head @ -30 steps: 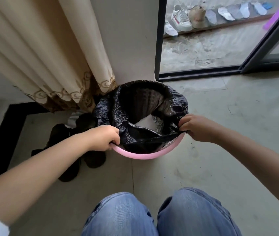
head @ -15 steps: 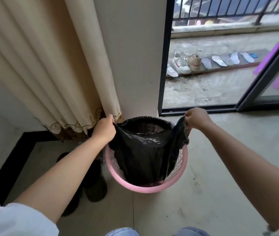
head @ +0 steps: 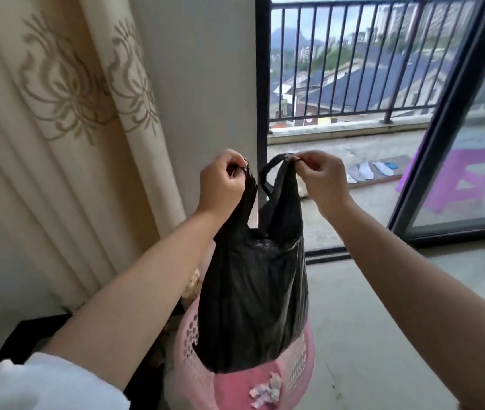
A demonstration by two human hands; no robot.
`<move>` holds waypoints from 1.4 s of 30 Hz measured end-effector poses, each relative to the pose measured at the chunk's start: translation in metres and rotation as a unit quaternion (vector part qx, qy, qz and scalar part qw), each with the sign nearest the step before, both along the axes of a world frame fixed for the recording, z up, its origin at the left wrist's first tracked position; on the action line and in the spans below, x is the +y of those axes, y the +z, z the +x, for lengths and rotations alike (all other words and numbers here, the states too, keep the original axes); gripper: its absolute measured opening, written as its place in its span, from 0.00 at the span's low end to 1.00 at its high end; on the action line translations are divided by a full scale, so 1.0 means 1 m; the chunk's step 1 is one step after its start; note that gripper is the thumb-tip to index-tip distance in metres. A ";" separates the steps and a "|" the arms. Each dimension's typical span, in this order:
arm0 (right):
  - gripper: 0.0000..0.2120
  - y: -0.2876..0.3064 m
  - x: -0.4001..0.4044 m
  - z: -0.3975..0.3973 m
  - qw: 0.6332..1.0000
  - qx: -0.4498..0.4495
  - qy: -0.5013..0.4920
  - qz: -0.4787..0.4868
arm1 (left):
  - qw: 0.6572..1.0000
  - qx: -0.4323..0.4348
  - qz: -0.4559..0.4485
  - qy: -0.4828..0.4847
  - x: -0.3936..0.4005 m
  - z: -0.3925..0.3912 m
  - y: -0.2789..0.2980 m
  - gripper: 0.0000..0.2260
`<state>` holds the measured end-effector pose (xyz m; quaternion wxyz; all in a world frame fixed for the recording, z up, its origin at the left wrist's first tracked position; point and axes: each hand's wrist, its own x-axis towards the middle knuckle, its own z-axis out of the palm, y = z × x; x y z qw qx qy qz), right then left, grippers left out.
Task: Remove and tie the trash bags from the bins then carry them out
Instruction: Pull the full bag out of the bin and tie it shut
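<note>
At frame centre we hold the bag (head: 253, 297) over the bin (head: 297, 371): left hand (head: 220, 182) grips one handle, right hand (head: 321, 176) pinches the other; thin, soft, seems light.

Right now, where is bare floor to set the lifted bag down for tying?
Free: the grey floor to the right of the pink bin, bordered by the door track and sliding door frame. Crowded: left of the bin, where the curtain hangs. Both the left hand and right hand hold the black bag.
</note>
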<state>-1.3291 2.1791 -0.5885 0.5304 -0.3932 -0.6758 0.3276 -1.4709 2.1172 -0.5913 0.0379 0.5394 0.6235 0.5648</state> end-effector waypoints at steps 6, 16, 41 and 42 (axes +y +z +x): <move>0.10 0.081 0.015 0.075 0.973 -0.018 -0.192 0.127 | 0.989 0.073 0.090 -0.086 0.039 0.065 0.072 0.08; 0.10 0.026 -0.022 0.191 0.922 -0.196 -0.312 0.116 | 0.987 0.019 0.012 -0.161 0.055 0.184 0.016 0.11; 0.17 -0.217 -0.045 0.294 0.911 -0.183 -0.198 -0.312 | 0.833 -0.083 -0.524 -0.159 0.044 0.221 -0.239 0.12; 0.18 -0.211 -0.040 0.296 0.930 -0.147 -0.202 -0.269 | 0.826 -0.077 -0.540 -0.140 0.046 0.219 -0.232 0.12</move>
